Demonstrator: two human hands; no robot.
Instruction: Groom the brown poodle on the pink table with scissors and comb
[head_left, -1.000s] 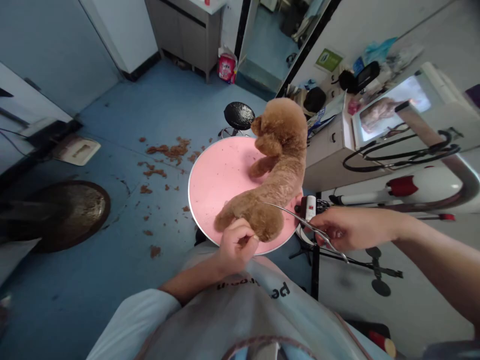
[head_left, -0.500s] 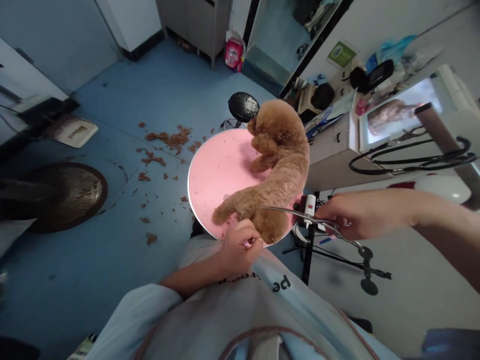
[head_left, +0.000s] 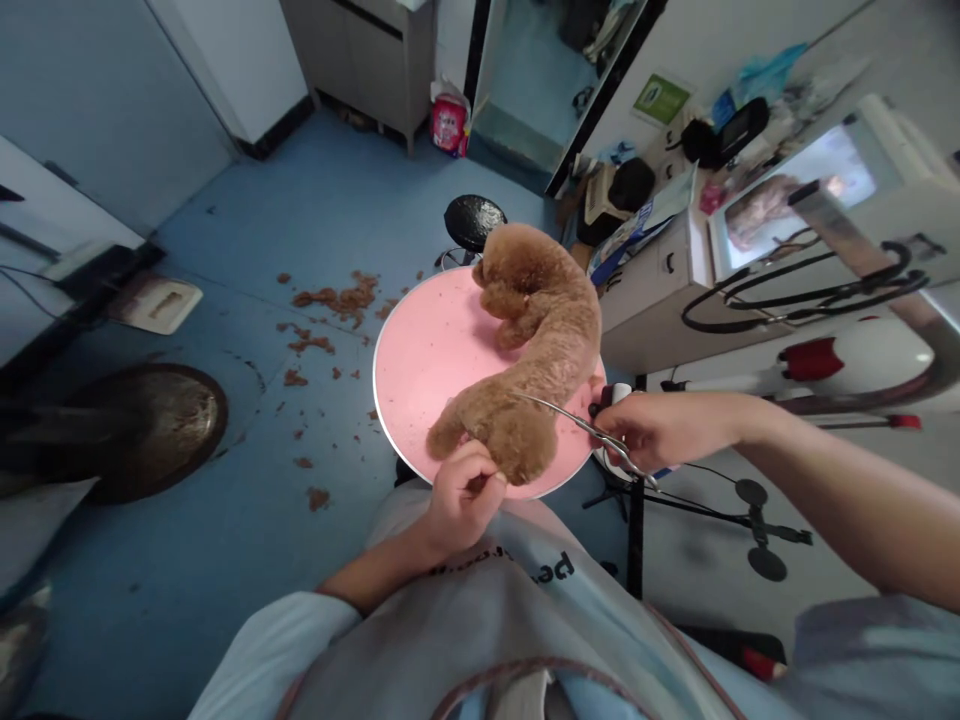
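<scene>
A curly brown dog (head_left: 536,345) stands on a round pink table (head_left: 427,350), its head at the far side. My left hand (head_left: 459,495) is closed on the fur at the dog's hindquarters, at the near rim of the table. My right hand (head_left: 660,428) grips curved metal scissors (head_left: 577,425). Their blades reach left and lie against the dog's rump, just above my left hand.
Brown fur clippings (head_left: 330,310) litter the blue floor left of the table. A black stool (head_left: 471,222) stands beyond it. A white cabinet (head_left: 660,290) with hoses and a red-and-white dryer (head_left: 840,360) is at the right. A dark round base (head_left: 142,420) sits far left.
My right hand and the scissors have come down and closer to the dog's rump. My left hand keeps its hold on the fur. The view has shifted slightly.
</scene>
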